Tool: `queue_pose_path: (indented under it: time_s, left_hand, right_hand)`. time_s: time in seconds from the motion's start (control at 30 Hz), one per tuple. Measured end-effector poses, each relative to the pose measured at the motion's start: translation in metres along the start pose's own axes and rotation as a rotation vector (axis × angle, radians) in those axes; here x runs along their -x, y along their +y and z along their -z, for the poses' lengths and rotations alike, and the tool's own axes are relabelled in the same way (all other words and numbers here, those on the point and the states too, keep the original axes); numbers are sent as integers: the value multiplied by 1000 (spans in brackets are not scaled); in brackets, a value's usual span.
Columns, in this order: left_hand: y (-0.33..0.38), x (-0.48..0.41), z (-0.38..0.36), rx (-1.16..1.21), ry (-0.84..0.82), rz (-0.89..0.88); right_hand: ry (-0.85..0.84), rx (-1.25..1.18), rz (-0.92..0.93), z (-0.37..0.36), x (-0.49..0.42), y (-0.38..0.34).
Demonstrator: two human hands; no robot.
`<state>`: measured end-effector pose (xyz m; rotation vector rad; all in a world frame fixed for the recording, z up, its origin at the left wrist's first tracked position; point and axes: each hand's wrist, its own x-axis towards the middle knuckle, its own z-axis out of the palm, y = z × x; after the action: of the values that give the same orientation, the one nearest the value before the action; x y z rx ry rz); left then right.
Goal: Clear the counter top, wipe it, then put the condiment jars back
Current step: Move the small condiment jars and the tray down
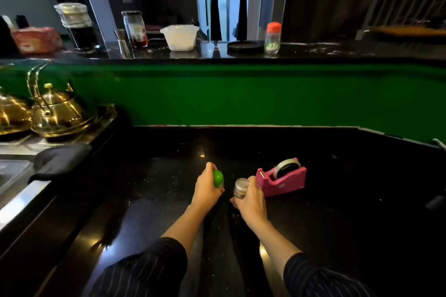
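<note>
Both hands are out over the black desk point(149, 190), each closed around a small condiment jar. The left hand point(207, 188) is wrapped round a jar with a green lid point(218, 178); only the lid and a sliver of clear glass show past the fingers. The right hand point(251, 200) grips a clear jar point(240, 188) by its side, thumb toward the camera, with something pale and brownish inside. Whether either jar rests on the desk or is held just above it is hard to tell, since the hands cover their bases. The two jars sit near each other, with a narrow gap between them.

Just beside the right hand stands a pink tape dispenser point(281, 179) with a roll of tape in it. On the left, a dark cloth point(60, 159) lies draped at the edge of a steel sink point(14, 176), and two brass kettles point(58, 113) stand behind it. A green wall panel rises behind the desk to an upper ledge point(325, 52), where a jar with an orange lid point(272, 37), a white plastic tub point(179, 37) and several tall glass containers point(77, 26) stand. Striped dark sleeves cover both forearms partway.
</note>
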<state>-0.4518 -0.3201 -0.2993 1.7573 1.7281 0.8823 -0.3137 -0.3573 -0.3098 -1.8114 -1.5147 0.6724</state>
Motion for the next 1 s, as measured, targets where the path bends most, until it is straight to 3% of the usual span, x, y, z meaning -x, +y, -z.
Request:
queue_pose_path:
  time_s: [0.4,0.63,1.0]
  left_hand:
    - [-24,-8,-11,-24,-88,-20]
    - [-5,-12,18,-87,-162,37]
    - [102,-55,113,-152,174,-202]
  right_hand:
    - [-104,30,25,-1,-2,9]
    - [-3,37,128,33,-8,-8]
    - [187,135,381,103,-84,-105]
